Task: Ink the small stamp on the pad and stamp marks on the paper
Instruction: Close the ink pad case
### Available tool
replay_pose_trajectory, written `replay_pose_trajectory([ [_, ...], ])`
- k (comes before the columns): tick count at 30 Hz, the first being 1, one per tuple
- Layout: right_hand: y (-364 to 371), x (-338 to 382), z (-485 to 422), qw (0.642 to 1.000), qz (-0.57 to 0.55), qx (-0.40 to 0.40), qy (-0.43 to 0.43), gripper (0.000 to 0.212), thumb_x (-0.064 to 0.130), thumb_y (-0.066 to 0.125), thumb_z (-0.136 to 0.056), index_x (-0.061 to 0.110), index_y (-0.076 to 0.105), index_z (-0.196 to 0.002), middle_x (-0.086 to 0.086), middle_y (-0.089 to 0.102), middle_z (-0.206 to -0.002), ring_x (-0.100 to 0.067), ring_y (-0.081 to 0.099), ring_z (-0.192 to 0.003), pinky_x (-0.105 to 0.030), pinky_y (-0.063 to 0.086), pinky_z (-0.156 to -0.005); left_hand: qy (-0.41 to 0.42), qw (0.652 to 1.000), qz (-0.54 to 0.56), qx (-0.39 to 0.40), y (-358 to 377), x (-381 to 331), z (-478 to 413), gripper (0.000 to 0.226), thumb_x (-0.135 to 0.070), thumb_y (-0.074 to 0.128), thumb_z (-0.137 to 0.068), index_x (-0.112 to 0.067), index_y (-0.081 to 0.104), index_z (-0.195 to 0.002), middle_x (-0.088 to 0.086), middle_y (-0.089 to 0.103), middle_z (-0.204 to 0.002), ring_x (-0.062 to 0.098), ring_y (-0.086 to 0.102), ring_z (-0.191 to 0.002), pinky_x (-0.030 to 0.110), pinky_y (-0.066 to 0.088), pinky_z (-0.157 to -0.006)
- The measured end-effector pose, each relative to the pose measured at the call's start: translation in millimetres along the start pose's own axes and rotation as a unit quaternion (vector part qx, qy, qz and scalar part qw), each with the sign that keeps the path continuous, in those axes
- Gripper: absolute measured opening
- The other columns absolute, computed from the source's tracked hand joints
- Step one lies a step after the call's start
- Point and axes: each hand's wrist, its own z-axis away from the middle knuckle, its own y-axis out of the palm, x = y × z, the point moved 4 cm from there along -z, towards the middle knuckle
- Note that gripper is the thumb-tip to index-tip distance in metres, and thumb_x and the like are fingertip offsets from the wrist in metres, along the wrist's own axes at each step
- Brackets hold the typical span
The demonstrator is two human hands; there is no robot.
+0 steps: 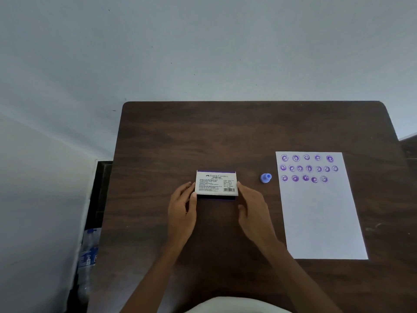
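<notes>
The stamp pad (216,183) lies shut in the middle of the dark wooden table (225,132), its white printed label facing up. My left hand (182,208) touches its left end with thumb and fingertips. My right hand (252,208) touches its right end. A small blue stamp (265,178) stands on the table, right of the pad and apart from both hands. Further right lies a white paper (320,222) with three rows of several purple smiley marks across its top.
The table's left edge drops to the floor, where a plastic water bottle (89,254) stands next to a dark frame. A pale wall runs behind the table's far edge. A white garment shows at the bottom of the view.
</notes>
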Motion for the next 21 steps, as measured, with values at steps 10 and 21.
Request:
replay_pose_trajectory([
  [10,10.5,2.0,3.9,0.992,0.119,0.033,-0.036,0.064,0.006,0.053,-0.092,0.015,0.026,-0.149,-0.004,0.029,-0.155,-0.020,0.020,-0.143,-0.039,0.031,-0.115,0.045,0.993,-0.106,-0.006,12.5,14.0,4.7,0.033,-0.016,0.058,-0.098,-0.013,0.063,-0.131,0.004,0.052,-0.140,0.015,0.041,-0.131,0.025,0.032,-0.109],
  [21,3.8,9.2,4.7,0.976,0.179,-0.039,-0.120,0.055,0.018,0.050,-0.095,0.013,0.030,-0.146,-0.010,0.034,-0.153,-0.023,0.025,-0.144,-0.042,0.037,-0.112,0.093,0.987,-0.125,-0.044,7.1,-5.1,7.1,0.045,-0.025,0.050,-0.102,-0.010,0.047,-0.145,0.009,0.047,-0.147,0.018,0.043,-0.135,0.030,0.042,-0.107],
])
